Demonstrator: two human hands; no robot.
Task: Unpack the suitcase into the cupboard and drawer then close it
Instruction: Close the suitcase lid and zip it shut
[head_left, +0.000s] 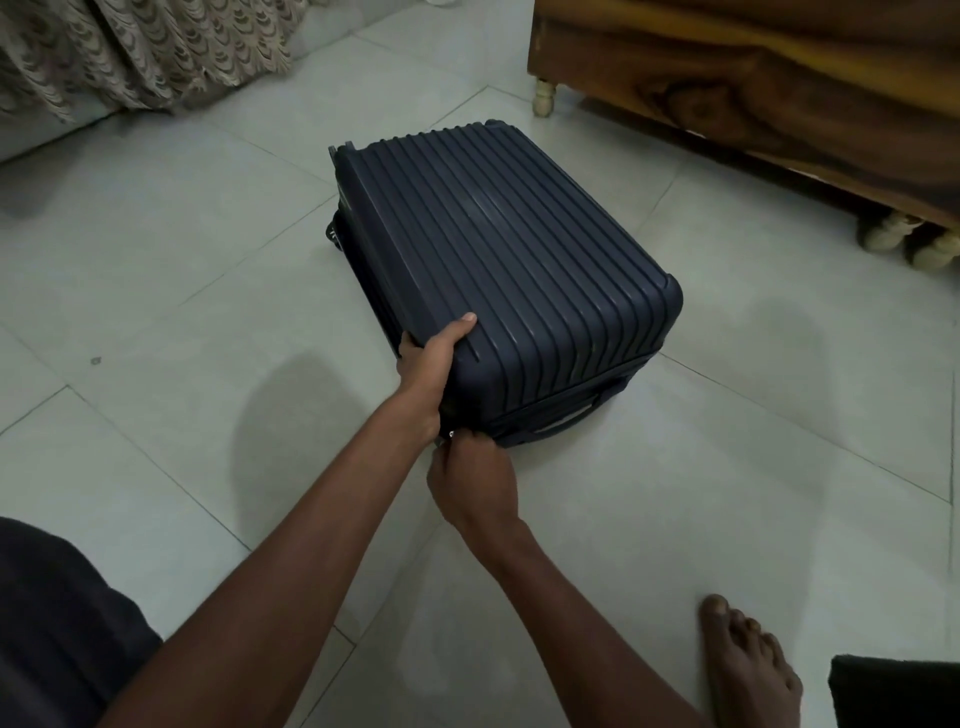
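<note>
Head view: a patterned beige curtain (130, 52) is noted at upper left, hanging to the pale tiled floor (182, 312). The left hand (428, 358) is seen clamped on the near left corner of the dark navy ribbed hard-shell suitcase (498, 260), thumb on the lid, fingers wrapped down the side. The suitcase lies flat and closed at mid-floor, well apart from the curtain. Just below, the right hand (470, 480) is pinched narrow on a small silver zip puller (451, 434) at the seam of the same corner. The shell is judged stiff and smooth, liable to slide on tile, so bracing at the corner is considered sound; its weight cannot be told. The recessed carry handle (563, 418) on the near face is judged the better hold for lifting. A varnished wooden furniture base (753, 78) on pale turned feet is recorded at upper right, near the suitcase but not touching.
</note>
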